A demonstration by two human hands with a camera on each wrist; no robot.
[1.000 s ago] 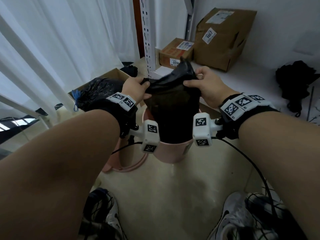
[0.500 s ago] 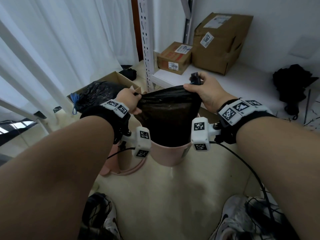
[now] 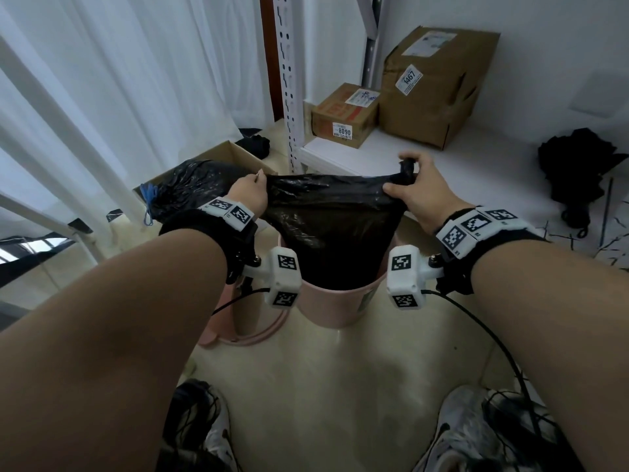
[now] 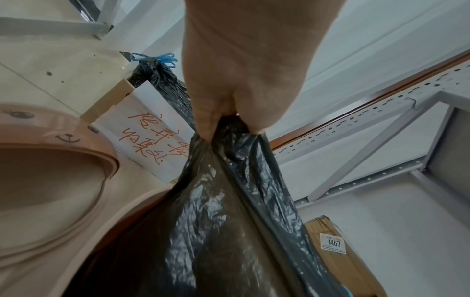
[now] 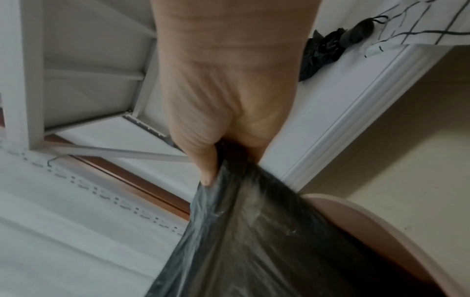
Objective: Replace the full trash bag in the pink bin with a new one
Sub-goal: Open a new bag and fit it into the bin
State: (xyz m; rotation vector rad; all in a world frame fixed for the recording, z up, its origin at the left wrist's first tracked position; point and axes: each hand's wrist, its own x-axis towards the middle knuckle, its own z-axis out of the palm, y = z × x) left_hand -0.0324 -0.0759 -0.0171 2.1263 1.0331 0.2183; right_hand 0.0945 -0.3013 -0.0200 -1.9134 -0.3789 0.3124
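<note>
A new black trash bag point(image 3: 333, 219) hangs into the pink bin point(image 3: 335, 306) on the floor, its top edge stretched wide above the rim. My left hand point(image 3: 250, 192) pinches the bag's left corner point(image 4: 229, 128), and my right hand point(image 3: 413, 185) grips the right corner point(image 5: 229, 160) bunched in its fist. In both wrist views the bag point(image 4: 216, 231) point(image 5: 267, 241) runs taut down into the bin point(image 4: 106, 221) point(image 5: 381, 225). The tied full black bag point(image 3: 190, 189) with a blue drawstring point(image 4: 157, 58) lies in a cardboard box to the left.
The pink bin lid point(image 3: 245, 332) point(image 4: 50, 160) lies on the floor left of the bin. A white metal shelf point(image 3: 442, 161) behind holds two cardboard boxes point(image 3: 432, 83) and a folded black umbrella point(image 3: 578, 172). White curtains hang at left. My shoes point(image 3: 469, 434) stand near the bin.
My hands have moved apart, spreading the bag's top from a bunched peak into a wide flat edge, and lowered it toward the bin.
</note>
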